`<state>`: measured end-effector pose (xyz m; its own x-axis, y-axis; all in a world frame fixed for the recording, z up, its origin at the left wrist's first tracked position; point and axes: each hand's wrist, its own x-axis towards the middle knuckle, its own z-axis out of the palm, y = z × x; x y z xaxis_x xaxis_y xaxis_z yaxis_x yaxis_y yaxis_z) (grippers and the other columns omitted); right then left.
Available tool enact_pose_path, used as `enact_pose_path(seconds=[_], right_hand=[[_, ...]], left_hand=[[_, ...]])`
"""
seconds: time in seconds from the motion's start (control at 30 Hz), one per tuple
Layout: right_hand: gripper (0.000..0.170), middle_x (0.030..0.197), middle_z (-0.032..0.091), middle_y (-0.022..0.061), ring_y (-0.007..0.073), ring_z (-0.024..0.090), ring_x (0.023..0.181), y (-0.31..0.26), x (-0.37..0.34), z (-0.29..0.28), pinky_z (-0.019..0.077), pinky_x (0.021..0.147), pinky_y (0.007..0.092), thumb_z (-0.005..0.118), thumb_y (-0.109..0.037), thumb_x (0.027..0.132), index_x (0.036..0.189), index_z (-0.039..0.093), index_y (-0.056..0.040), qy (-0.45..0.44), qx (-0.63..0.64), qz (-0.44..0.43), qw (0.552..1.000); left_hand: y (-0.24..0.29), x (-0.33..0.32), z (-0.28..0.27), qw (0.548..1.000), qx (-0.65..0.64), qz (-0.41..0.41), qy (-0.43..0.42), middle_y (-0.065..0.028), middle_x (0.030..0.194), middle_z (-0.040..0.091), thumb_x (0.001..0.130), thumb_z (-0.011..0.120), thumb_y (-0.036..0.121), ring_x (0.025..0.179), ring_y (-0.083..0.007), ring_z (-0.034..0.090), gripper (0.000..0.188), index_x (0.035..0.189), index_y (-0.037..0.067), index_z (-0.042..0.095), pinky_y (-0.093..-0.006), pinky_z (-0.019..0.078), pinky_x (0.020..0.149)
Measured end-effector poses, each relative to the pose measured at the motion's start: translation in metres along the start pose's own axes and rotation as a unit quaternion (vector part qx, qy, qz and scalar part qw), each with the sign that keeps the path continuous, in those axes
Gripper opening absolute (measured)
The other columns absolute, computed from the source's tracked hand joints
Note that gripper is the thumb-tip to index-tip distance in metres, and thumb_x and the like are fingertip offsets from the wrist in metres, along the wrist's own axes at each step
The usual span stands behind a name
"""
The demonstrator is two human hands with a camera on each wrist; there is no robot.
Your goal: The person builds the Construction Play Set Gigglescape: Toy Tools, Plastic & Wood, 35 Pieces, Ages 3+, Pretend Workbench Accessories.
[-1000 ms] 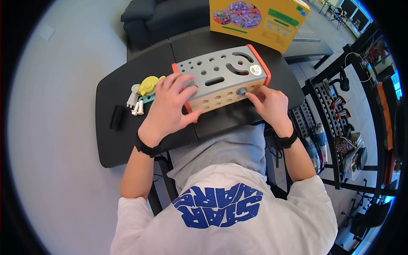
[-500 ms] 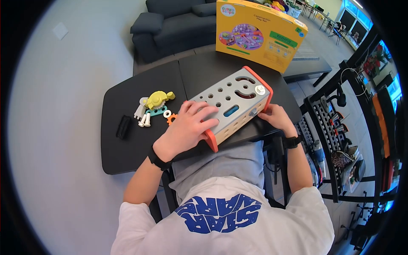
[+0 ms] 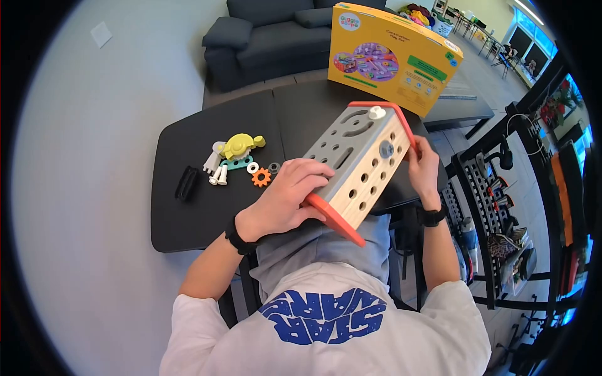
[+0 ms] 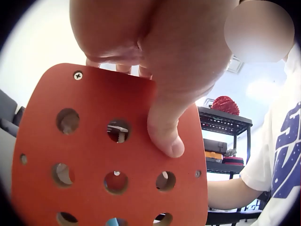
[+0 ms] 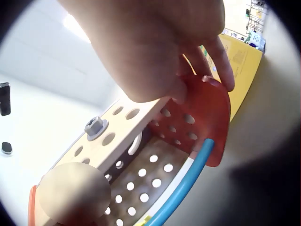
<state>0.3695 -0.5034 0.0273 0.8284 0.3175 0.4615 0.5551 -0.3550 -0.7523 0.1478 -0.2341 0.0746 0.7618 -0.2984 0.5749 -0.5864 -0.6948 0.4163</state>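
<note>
Because the perforated box [image 3: 354, 166] sits tilted over the worktop's [image 3: 188, 138] near edge, a slackened grip could drop it: left hand [image 3: 283, 197] clasping one red end panel [image 4: 91, 150], right hand [image 3: 425, 172] pinching the opposite. Right-wrist view adds hollow interior [image 5: 164, 146] and blue bar [image 5: 187, 181], both unseen from the head.

a yellow box [image 3: 395, 59], an orange gear [image 3: 257, 178] and 2 white bolts [image 3: 222, 175] rest on the black table [image 3: 188, 225].

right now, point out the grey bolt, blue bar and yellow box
Grey bolt [image 5: 94, 126], right wrist view, on its head.
Blue bar [image 5: 185, 183], right wrist view, mid-length.
Yellow box [image 3: 394, 61], head view, printed face.
</note>
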Motion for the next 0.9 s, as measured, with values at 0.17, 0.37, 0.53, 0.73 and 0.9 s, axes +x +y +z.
enact_pose_path(seconds=[0.17,0.37,0.53,0.73,0.9], right_hand=[[0.014,0.090,0.072,0.0171,0.0235,0.070,0.084,-0.025,0.029,-0.008,0.0529,0.080,0.0327,0.063,-0.006,0.097,0.108,0.065,0.0019,0.109,0.001,-0.047,0.993],[0.013,0.086,0.071,0.0144,0.0199,0.068,0.080,-0.048,0.054,-0.008,0.0533,0.077,0.0329,0.068,-0.007,0.095,0.105,0.066,0.0006,0.095,-0.007,-0.088,0.992],[0.016,0.093,0.072,0.0163,0.0353,0.070,0.088,-0.059,0.078,0.007,0.0548,0.077,0.0405,0.072,-0.005,0.087,0.101,0.066,-0.0018,0.023,-0.058,-0.136,0.989],[0.016,0.089,0.072,0.0149,0.0360,0.069,0.088,-0.084,0.109,0.029,0.0542,0.075,0.0450,0.070,-0.016,0.089,0.100,0.067,-0.0067,-0.101,-0.188,-0.203,0.956],[0.017,0.084,0.071,0.0147,0.0346,0.070,0.087,-0.093,0.129,0.058,0.0542,0.077,0.0439,0.073,-0.020,0.087,0.098,0.069,-0.0073,-0.222,-0.223,-0.147,0.938]], left_hand=[[0.003,-0.002,0.009,0.991,-0.093,-0.080,0.058,-0.0110,0.128,0.057,0.067,0.094,0.025,0.118,-0.0296,0.054,0.061,0.113,0.003,0.060,-0.0401,0.0449,0.099],[-0.003,-0.009,0.020,0.965,-0.182,-0.189,-0.005,-0.0084,0.120,0.056,0.069,0.094,0.020,0.110,-0.0228,0.058,0.055,0.110,0.004,0.060,-0.0330,0.0473,0.095],[-0.016,-0.018,0.032,0.933,-0.200,-0.296,-0.052,-0.0064,0.111,0.060,0.072,0.092,0.011,0.095,-0.0188,0.064,0.048,0.106,0.003,0.059,-0.0317,0.0521,0.086],[-0.030,-0.023,0.031,0.910,-0.138,-0.375,-0.114,-0.0070,0.095,0.062,0.073,0.092,0.017,0.089,-0.0194,0.065,0.047,0.103,0.001,0.060,-0.0324,0.0526,0.081],[-0.036,-0.019,0.029,0.917,-0.087,-0.337,-0.197,-0.0139,0.098,0.062,0.075,0.089,0.029,0.090,-0.0307,0.065,0.048,0.101,-0.002,0.063,-0.0381,0.0516,0.080]])
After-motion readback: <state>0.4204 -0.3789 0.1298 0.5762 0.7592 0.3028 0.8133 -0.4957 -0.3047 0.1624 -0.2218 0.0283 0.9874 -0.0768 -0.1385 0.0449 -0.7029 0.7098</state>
